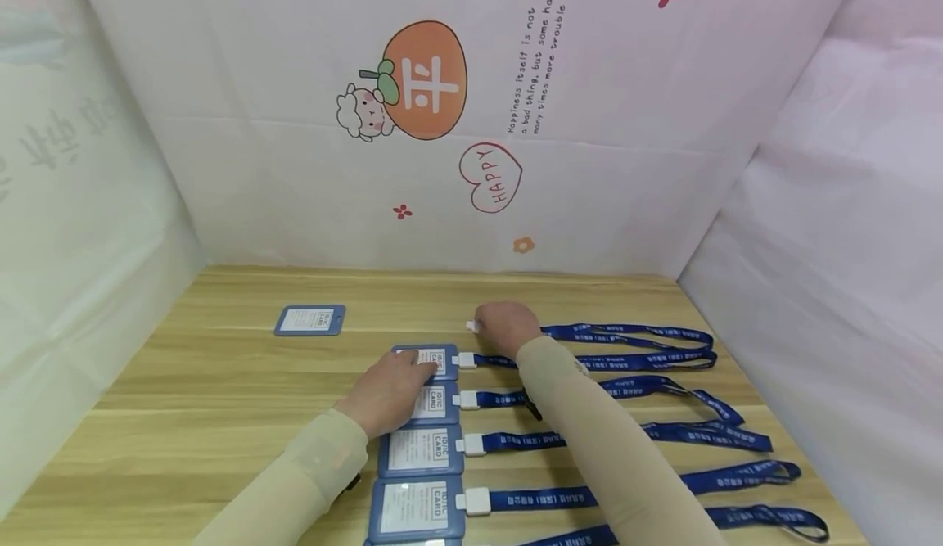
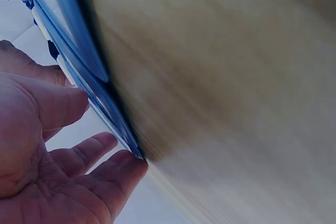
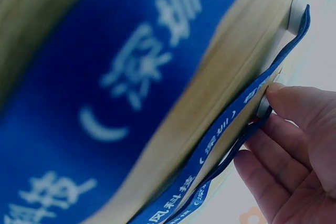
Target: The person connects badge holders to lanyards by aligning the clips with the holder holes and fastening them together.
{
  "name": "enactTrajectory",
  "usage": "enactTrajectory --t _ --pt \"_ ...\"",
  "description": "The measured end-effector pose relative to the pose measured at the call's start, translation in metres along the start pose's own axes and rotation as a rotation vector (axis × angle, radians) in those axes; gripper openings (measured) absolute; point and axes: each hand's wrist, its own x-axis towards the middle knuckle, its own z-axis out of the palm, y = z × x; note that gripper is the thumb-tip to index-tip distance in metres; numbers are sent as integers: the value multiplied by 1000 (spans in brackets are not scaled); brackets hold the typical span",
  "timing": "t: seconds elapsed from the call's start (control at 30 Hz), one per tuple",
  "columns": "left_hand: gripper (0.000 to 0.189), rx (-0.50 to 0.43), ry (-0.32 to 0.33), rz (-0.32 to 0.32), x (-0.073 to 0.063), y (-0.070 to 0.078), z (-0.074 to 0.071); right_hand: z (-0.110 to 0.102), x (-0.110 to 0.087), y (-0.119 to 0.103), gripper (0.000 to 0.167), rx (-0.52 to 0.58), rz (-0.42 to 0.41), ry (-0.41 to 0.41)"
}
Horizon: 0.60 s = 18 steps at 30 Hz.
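Observation:
Several blue ID card holders form a column at the table's middle. My left hand (image 1: 394,390) lies over the two farthest, the far card holder (image 1: 407,351) and the second card holder (image 1: 433,403) below it. In the left wrist view its fingertips (image 2: 131,163) touch a holder's edge, fingers fairly straight. Beyond the column's top right, my right hand (image 1: 507,327) pinches the white clip (image 1: 471,327) of the farthest blue lanyard (image 1: 633,333). Thumb and fingers meet at that clip in the right wrist view, partly hiding it. No card holder shows at this clip's tip.
A separate card holder (image 1: 309,320) lies at the far left of the wooden table (image 1: 184,399). Other blue lanyards (image 1: 541,498) stretch rightward from the column, each with a white clip at its card. White printed sheets (image 1: 295,178) wall the back and sides.

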Motion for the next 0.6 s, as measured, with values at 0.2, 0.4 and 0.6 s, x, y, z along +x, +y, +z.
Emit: enactTrajectory --t 0.2,0.4,0.6 --pt "39 -39 22 -28 -4 -11 -7 -1 -1 -2 15 3 16 -21" --pt "46 -38 30 -76 -7 -32 -21 -1 -1 -1 15 6 25 -20" --pt "54 -19 7 -118 -9 -67 -31 -1 -1 -1 15 3 24 -22"
